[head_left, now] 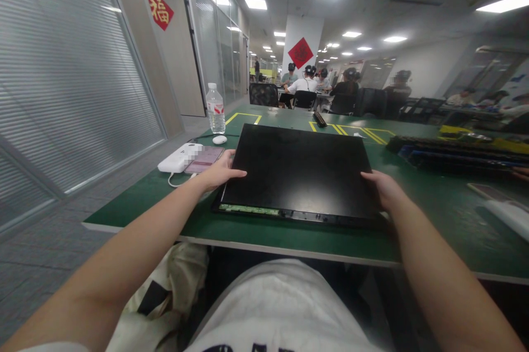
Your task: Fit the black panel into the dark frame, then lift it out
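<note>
A large flat black panel (297, 167), like a bare monitor screen, lies on the green table (136, 203) in front of me. A green circuit strip (248, 209) shows along its near edge. My left hand (219, 172) grips the panel's left edge, thumb on top. My right hand (382, 187) grips the right edge, fingers curled round it. Both forearms reach forward over my lap.
Left of the panel lie a phone (205, 158), a white power bank (178, 157) with cable, a white mouse (219, 139) and a water bottle (215, 108). Dark trays (458, 153) are stacked at the right. A small black part (319, 118) lies farther back. People sit at tables behind.
</note>
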Available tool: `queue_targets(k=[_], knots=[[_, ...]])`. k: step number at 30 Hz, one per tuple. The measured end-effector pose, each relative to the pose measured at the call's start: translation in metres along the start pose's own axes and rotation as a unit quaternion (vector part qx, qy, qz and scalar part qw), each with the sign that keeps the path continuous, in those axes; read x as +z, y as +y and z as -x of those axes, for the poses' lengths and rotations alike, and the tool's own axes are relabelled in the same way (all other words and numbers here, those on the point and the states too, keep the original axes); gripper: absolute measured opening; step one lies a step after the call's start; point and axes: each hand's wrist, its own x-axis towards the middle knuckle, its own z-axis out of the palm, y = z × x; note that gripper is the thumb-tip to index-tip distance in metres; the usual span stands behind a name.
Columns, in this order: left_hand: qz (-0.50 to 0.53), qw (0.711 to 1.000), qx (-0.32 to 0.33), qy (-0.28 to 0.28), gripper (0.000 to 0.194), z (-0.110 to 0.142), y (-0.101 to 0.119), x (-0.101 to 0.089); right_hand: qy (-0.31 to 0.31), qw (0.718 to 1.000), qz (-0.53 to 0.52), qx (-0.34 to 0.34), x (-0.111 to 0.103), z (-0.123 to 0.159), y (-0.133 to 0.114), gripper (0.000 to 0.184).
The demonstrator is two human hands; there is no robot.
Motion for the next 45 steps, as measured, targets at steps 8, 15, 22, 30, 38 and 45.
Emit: queue_targets(k=[8,15,22,30,38,45], knots=[[0.001,1.000,-0.005,-0.003,0.071,-0.004,-0.006,-0.004,0.035,0.998,0.030,-0.049,-0.001,-0.001,0.003,0.020],[0.006,1.000,-0.012,0.003,0.073,-0.003,-0.006,-0.004,0.085,0.987,0.078,-0.114,-0.012,-0.008,0.003,0.028],[0.009,0.999,-0.027,0.027,0.072,-0.005,-0.004,-0.004,0.097,0.987,0.024,-0.123,-0.014,-0.010,0.001,0.032],[0.021,0.996,-0.033,0.084,0.065,-0.003,0.009,-0.006,0.072,0.991,-0.025,-0.108,-0.006,0.003,-0.008,0.020],[0.011,0.988,-0.019,0.156,0.046,-0.011,0.014,-0.016,0.014,0.995,0.005,-0.102,0.000,0.012,-0.012,0.025],[-0.004,0.981,-0.031,0.193,0.042,-0.011,0.010,-0.011,0.049,0.994,0.031,-0.094,0.001,0.009,-0.011,0.019]])
